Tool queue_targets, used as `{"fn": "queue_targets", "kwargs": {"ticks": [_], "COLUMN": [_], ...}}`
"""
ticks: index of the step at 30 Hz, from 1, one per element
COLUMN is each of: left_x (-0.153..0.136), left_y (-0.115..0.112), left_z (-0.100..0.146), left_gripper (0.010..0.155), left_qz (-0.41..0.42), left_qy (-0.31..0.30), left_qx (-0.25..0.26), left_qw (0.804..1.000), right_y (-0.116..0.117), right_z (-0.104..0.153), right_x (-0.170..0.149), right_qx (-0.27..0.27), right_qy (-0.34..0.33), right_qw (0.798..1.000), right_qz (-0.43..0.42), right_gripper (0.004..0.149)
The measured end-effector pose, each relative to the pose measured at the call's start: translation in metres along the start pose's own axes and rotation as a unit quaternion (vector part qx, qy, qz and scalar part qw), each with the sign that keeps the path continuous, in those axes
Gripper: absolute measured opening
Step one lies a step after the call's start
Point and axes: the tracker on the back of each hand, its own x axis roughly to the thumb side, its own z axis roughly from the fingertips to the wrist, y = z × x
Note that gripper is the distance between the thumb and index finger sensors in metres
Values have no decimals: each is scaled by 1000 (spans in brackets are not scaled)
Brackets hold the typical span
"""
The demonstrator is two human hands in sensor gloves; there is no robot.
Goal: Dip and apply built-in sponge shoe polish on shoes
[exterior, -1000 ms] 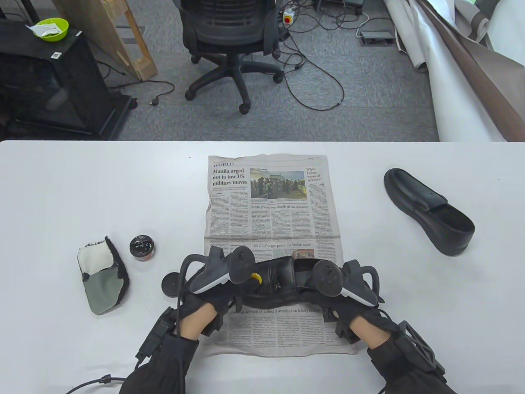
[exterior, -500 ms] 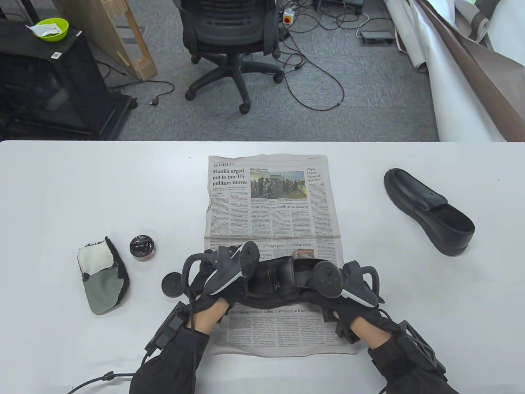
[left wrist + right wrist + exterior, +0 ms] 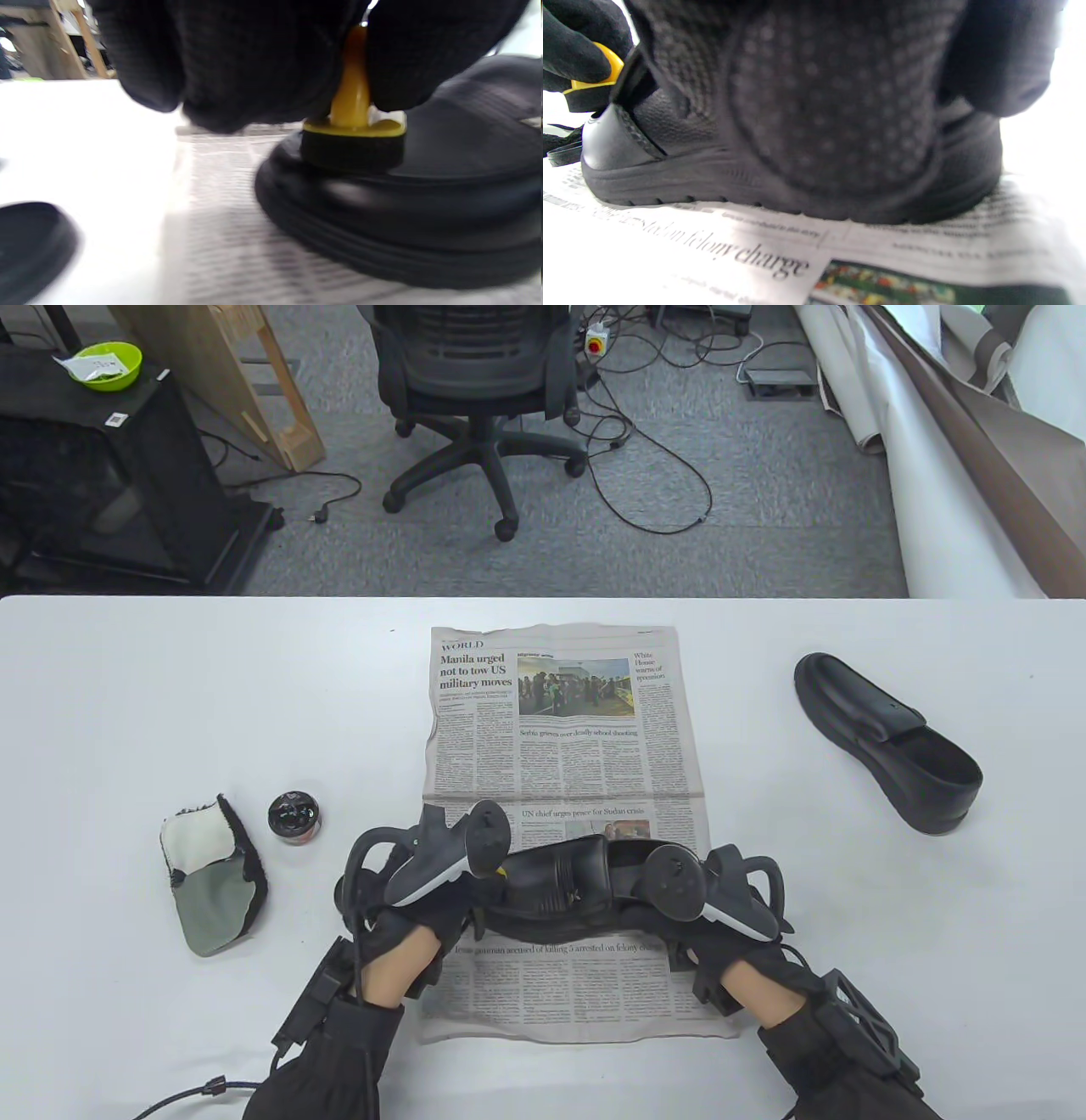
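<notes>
A black shoe (image 3: 560, 886) lies sideways on the newspaper (image 3: 560, 729), toe to the left. My left hand (image 3: 441, 891) pinches the yellow handle of the sponge applicator (image 3: 352, 131) and presses its black sponge on the toe of the shoe (image 3: 424, 203). At the heel end my right hand (image 3: 704, 916) grips the shoe (image 3: 670, 140), its dotted glove fingers (image 3: 818, 106) wrapped over the side. The open polish tin (image 3: 293, 817) stands left of the paper, and its black lid (image 3: 29, 245) lies beside my left hand. A second black shoe (image 3: 887, 751) rests at the right.
A grey and white polishing mitt (image 3: 210, 874) lies at the left of the white table (image 3: 127, 712). Beyond the far edge stand an office chair (image 3: 475, 381), a black cabinet (image 3: 102, 475) and loose floor cables.
My left hand has slid the applicator leftward along the shoe towards the toe, after a short move right. The right hand and the shoe have stayed put.
</notes>
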Motion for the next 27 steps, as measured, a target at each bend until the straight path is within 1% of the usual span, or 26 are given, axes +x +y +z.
{"fn": "queue_targets", "kwargs": {"ticks": [1, 3, 4, 8, 10, 11, 15, 19, 22, 24, 27], "left_x": [6, 15, 23, 36, 38, 38, 30, 15, 8, 0, -7], "left_y": [-2, -3, -3, -6, -9, -9, -10, -11, -8, -5, -3], "left_z": [-1, -1, -1, -5, -6, -7, -16, -21, -19, -16, -10], "left_gripper": [46, 46, 46, 46, 46, 46, 47, 47, 46, 46, 46], "left_qz": [12, 18, 11, 22, 9, -2, -10, -11, -19, -23, -20], "left_qy": [-13, -23, -28, -10, 12, 19, 53, 78, 89, 97, 98], "left_qx": [-5, 13, 31, 106, 145, 153, 148, 124, 108, 88, 83], "left_qw": [1000, 999, 999, 994, 989, 988, 988, 989, 990, 991, 992], "right_y": [0, 0, 0, 0, 0, 0, 0, 0, 0, 0, 0], "right_z": [0, 0, -1, -1, -1, -1, -1, -1, -1, -1, -1], "right_x": [0, 0, 0, -1, -1, -1, -1, -1, -1, -1, 0], "right_qx": [1, 2, 2, 7, 6, 7, 5, 2, 2, 2, 2], "right_qy": [-1, -2, -6, -12, -12, -13, -12, -9, -8, -8, -6], "right_qw": [1000, 1000, 1000, 1000, 1000, 1000, 1000, 1000, 1000, 1000, 1000], "right_qz": [-1, -1, -1, -4, -5, -5, -4, -2, -1, -1, -1], "right_gripper": [45, 45, 45, 45, 45, 45, 45, 45, 45, 45, 45]}}
